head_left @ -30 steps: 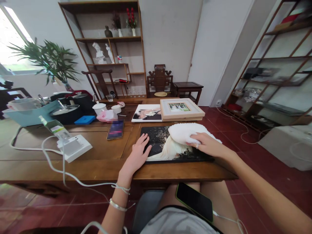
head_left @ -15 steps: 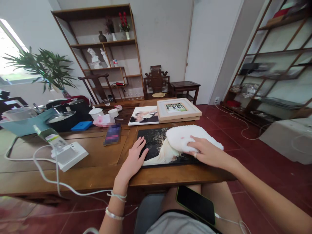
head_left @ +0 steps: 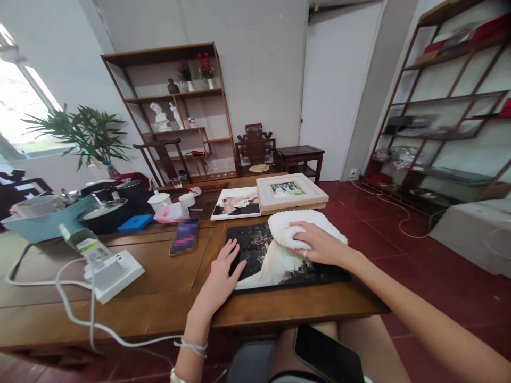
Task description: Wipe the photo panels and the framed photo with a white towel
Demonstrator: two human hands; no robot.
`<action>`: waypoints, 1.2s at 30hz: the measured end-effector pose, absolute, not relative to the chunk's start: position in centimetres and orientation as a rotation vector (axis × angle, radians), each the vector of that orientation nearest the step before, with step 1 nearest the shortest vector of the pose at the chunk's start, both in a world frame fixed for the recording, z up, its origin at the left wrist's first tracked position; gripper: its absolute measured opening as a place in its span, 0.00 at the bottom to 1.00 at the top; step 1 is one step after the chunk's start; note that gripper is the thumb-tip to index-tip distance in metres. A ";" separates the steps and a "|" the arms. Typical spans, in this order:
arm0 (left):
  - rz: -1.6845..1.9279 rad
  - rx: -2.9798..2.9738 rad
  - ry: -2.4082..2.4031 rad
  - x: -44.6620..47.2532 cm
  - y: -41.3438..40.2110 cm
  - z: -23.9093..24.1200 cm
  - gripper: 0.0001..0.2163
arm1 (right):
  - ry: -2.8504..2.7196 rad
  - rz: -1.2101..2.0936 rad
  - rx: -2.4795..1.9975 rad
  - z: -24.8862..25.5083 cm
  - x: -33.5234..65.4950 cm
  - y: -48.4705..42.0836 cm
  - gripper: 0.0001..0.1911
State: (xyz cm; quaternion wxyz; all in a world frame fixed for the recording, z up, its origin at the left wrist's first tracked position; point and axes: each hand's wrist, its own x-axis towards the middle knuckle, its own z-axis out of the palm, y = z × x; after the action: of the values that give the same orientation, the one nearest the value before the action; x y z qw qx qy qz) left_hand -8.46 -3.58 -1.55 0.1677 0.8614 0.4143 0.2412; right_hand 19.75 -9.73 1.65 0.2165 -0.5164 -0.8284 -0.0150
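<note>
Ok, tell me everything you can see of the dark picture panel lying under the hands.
The dark picture panel is flat, unframed and rectangular: black ground with pale specks and a white shape spreading toward its near edge. It lies near the front edge of the wooden table. The left hand rests open on its left edge; the right hand grips a bunched white cloth on its right half.

On the desk (head_left: 159, 266) a flat print (head_left: 255, 250) lies at the near edge, a towel (head_left: 287, 226) on its far right part. The right hand (head_left: 319, 247) is on the towel, and the left hand (head_left: 221, 276) lies on the print (at its left edge). Behind the print sits a framed picture (head_left: 291, 191), with a second print (head_left: 237, 203) just left of it.
</note>
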 end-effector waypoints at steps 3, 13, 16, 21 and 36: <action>0.693 2.440 1.184 -8.4 -3.7 -1.5 0.20 | -2.326 -0.120 -1.459 0.8 19.7 -8.3 0.14; 0.673 2.423 1.200 -8.4 -3.8 -1.6 0.20 | -2.471 0.015 -1.495 1.2 18.0 -17.3 0.18; 0.665 2.418 1.213 -8.3 -3.9 -1.5 0.20 | -2.493 0.031 -1.455 1.2 17.7 -18.9 0.19; 0.685 2.423 1.199 -8.3 -3.9 -1.4 0.20 | -2.394 -0.016 -1.536 0.8 18.7 -15.3 0.19; 0.721 2.421 1.182 -8.3 -3.5 -2.1 0.20 | -2.299 -0.091 -1.571 0.1 18.4 -17.2 0.13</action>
State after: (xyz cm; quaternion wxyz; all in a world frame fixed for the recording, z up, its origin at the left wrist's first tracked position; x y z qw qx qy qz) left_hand -8.32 -3.53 -2.09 0.1752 0.8547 0.4173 0.2545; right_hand 18.45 -17.25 0.09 0.1769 -0.5550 -0.8122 -0.0322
